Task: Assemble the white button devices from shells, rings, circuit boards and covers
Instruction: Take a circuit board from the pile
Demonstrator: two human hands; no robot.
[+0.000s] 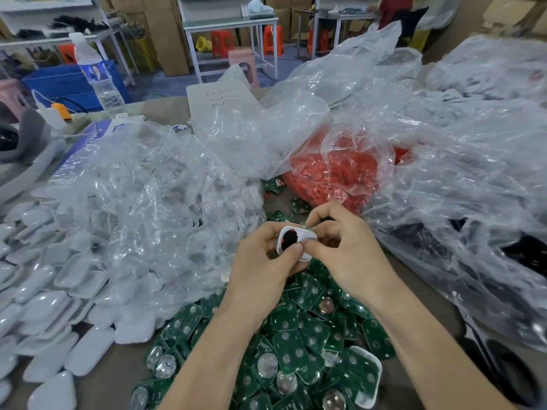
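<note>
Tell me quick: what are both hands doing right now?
Left hand: closed, holding the white rounded plastic shell.
Right hand: closed, pinching the same shell.

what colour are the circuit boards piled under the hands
The flat circuit boards are green; head view.

Blue-and-white box point(85, 143), far left beyond the fingers point(322, 216): partial white lettering "Detec…". White sheet point(219, 99), well beyond the fingers: handwritten marks, illegible. Bottle label point(96, 73): print unreadable.
</note>
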